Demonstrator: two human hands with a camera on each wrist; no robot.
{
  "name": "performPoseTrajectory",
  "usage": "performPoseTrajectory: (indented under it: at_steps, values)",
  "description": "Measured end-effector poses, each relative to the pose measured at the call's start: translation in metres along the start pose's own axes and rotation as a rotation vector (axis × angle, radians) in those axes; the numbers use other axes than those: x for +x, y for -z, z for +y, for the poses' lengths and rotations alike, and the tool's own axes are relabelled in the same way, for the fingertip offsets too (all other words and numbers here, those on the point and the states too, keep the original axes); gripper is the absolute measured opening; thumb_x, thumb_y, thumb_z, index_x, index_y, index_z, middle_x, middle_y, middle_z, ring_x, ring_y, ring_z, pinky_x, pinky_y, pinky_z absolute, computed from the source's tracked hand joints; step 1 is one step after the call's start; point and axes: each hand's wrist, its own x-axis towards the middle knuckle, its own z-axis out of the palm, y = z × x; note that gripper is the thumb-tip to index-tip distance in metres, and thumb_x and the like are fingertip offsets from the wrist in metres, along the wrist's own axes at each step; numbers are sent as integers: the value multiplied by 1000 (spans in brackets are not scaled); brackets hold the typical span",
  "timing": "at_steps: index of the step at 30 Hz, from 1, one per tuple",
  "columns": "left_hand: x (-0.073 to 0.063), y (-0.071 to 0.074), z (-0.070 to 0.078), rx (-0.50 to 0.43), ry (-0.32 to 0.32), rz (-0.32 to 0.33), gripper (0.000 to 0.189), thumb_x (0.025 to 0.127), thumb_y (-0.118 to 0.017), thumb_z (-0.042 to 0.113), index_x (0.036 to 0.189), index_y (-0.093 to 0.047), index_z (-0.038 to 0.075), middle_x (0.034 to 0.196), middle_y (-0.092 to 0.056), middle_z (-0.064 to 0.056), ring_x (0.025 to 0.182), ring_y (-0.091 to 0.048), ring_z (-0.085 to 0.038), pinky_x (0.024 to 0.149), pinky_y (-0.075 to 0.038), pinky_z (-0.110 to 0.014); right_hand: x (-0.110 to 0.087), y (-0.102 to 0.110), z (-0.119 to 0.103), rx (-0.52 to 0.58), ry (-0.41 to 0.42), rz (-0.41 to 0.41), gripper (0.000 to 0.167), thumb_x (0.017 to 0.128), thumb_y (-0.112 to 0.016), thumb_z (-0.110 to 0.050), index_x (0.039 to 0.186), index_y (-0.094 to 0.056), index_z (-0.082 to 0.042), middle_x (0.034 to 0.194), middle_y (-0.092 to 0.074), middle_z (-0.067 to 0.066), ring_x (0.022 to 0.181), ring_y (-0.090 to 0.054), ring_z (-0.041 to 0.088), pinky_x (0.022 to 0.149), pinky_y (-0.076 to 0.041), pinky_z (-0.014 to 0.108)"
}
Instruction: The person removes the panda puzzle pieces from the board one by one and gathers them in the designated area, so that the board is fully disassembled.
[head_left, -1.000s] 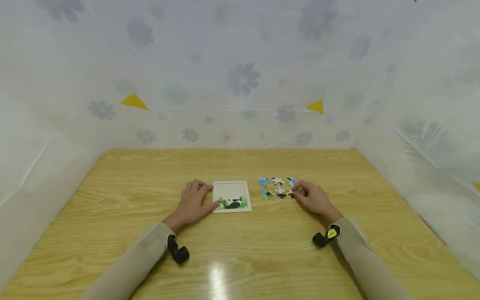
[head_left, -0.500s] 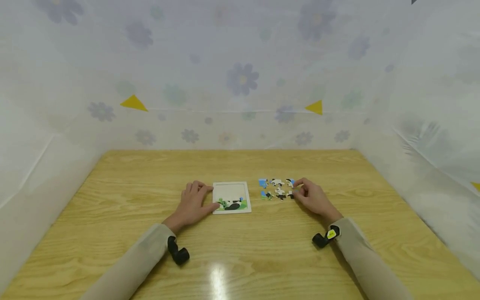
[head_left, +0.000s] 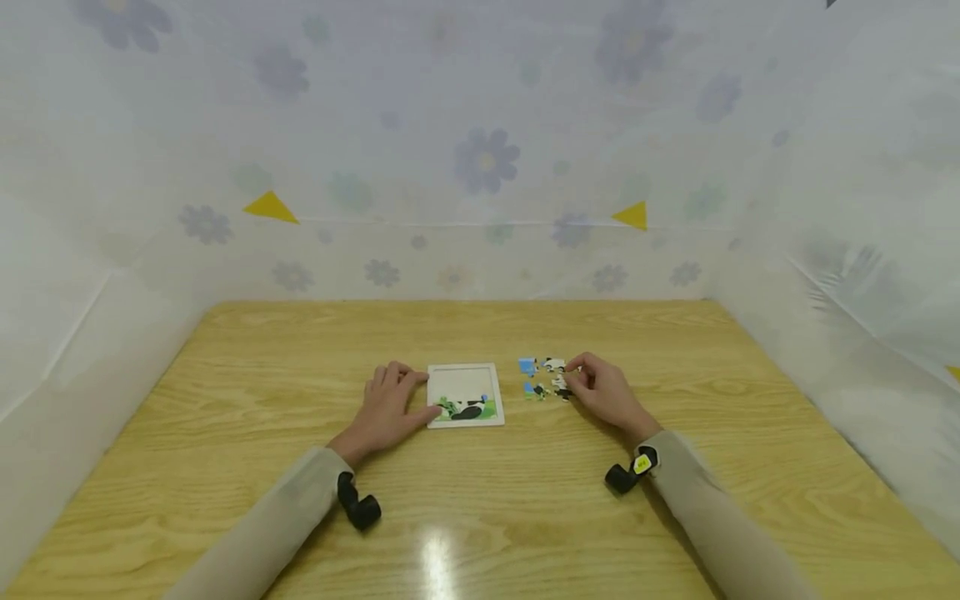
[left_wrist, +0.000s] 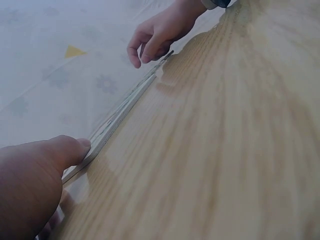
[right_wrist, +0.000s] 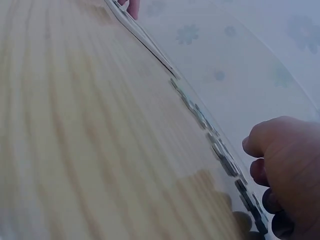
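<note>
A white-framed puzzle tray (head_left: 459, 380) lies mid-table, its lower part filled with a green, black and white picture. At its left side rests my left hand (head_left: 384, 414), the thumb on the near corner and a fingertip at the far left edge. To the right lie loose jigsaw pieces in two rows, among them a blue piece (head_left: 528, 366) and a white and black piece (head_left: 553, 365). My right hand (head_left: 606, 393) hovers over the right end of the rows with bent fingers and nothing visible between them. The rightmost pieces are mostly hidden behind it.
The wood-grain table (head_left: 480, 500) reaches back to a flowered white sheet (head_left: 487, 100) with yellow triangles on it. Similar sheeting (head_left: 862, 333) stands along the sides. A small black camera (head_left: 360, 508) sits on the left wrist, another (head_left: 626, 477) on the right.
My right hand has shifted left, from the right end of the puzzle pieces to over them, covering the rightmost ones. The left hand and the tray stay in place.
</note>
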Motion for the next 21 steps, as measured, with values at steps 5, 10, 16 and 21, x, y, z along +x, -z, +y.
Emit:
performPoseTrajectory:
  at_steps: [5,10,16,21]
  values:
    - [0,2,1,-3,-6,-3,58,88,-66,44,131,-56,6,122,-44,-15,110,-36,-31,87,-27,-45,10,-10,-11,38,19,-23,10,92,-64,-9,101,-63,-6,63,-50,-4,49,-40,4,52,-38,24]
    - [0,4,5,-7,-9,-4,58,88,-66,43,131,-55,6,123,-44,-15,110,-36,-32,87,-27,-46,19,-22,-22,57,56,-36,9,92,-63,-9,101,-63,-7,65,-51,-5,51,-41,3,53,-39,24]
    - [-1,4,5,2,-10,-8,58,88,-66,43,132,-55,6,123,-44,-15,108,-36,-31,86,-27,-45,27,-39,-37,122,82,-99,9,93,-63,-10,101,-62,-6,65,-52,-4,52,-42,4,53,-39,24]
    - [-2,4,5,-4,-8,-3,58,87,-67,43,131,-55,6,123,-44,-15,108,-36,-31,86,-27,-45,33,-52,-53,144,67,-155,9,94,-61,-12,102,-63,-8,68,-52,-4,56,-44,5,57,-40,24]
